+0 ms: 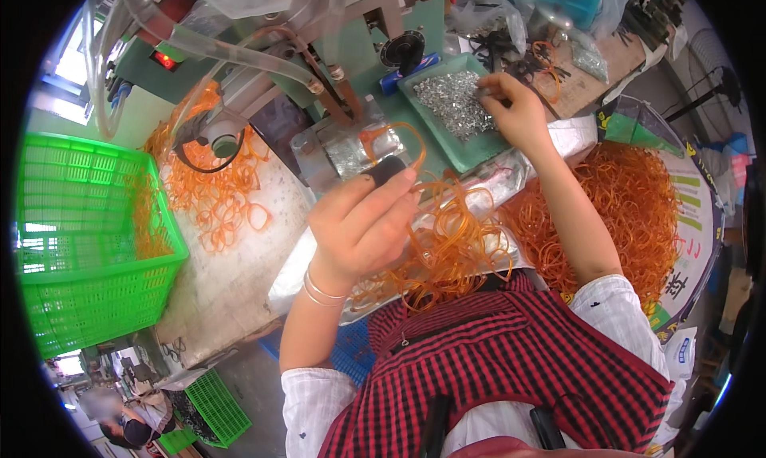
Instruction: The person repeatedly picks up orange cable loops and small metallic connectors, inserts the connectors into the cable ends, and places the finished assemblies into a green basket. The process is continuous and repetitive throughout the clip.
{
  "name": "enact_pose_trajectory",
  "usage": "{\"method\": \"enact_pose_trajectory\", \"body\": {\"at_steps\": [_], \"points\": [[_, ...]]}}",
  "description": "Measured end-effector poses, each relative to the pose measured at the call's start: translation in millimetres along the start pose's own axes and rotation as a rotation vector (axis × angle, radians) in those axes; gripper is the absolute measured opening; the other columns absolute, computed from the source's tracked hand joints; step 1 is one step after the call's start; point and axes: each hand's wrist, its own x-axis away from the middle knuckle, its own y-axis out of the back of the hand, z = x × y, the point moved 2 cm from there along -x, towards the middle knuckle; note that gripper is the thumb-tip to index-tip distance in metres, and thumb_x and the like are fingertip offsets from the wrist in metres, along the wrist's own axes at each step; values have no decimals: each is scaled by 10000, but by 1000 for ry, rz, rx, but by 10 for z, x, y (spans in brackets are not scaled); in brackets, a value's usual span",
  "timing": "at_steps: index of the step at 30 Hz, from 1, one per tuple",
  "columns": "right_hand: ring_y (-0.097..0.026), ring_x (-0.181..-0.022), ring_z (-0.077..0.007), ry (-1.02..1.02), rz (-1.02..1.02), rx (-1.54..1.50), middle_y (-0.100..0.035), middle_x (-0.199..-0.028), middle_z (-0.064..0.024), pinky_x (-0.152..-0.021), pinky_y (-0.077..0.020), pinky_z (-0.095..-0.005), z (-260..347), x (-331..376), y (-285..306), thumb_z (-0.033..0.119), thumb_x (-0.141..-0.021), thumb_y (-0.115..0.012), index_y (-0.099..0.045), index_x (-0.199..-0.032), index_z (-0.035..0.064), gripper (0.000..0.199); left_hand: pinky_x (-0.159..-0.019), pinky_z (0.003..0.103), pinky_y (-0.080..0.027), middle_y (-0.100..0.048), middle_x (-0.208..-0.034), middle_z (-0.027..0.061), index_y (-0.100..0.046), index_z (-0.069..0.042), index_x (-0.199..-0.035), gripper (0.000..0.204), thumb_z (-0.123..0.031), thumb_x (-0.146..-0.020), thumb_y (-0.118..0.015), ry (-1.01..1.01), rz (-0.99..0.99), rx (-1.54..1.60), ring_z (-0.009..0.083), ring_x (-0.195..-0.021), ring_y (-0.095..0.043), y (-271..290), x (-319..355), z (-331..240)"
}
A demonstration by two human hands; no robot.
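Beside green machinery (431, 37), we're pinching an orange loop (422, 145) in our left hand (364, 220); our right hand (517, 113) is curling over silvery bits (452, 100), grip unclear.

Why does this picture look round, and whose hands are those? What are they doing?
A wide, curvy lens on the person's head looks down, so edges bend. There's no robot here, just bare arms. The left hand holds an orange loop in front of a machine. The right hand is at a green tray of small silvery pieces; I can't tell if it has picked one up. More orange loops lie on the bench beside a green basket.
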Motion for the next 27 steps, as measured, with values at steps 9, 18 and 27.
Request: {"method": "enact_pose_trajectory", "body": {"at_steps": [9,18,27], "points": [[-620,-907,-341,142,8,528,-644,-877,-133,-804,-497,-436,27,378,-284,115,-751,-721,-698,-786,65,65,-606,313,-525,-738,-1098,94,-661,-85,-956,275,-22,-724,-796,119,-16,52,220,-692,-634,-6,108,-80],[-653,-919,-344,204,-50,296,-691,-940,-152,-795,-498,-415,168,100,-287,76,-883,-641,-665,-1000,32,128,-861,371,-552,-726,-1085,136,-701,5,-1049,178,-27,-874,-685,731,-302,-605,247,-951,-696,976,846,-65],[-667,-892,-307,192,-52,189,-709,-940,-124,-808,-507,-373,115,42,-389,84,-866,-671,-725,-971,41,125,-950,430,-469,-693,-1116,155,-763,-60,-895,199,-228,-788,-754,1381,496,-733,334,-1074,-610,1649,2376,1964]]}}
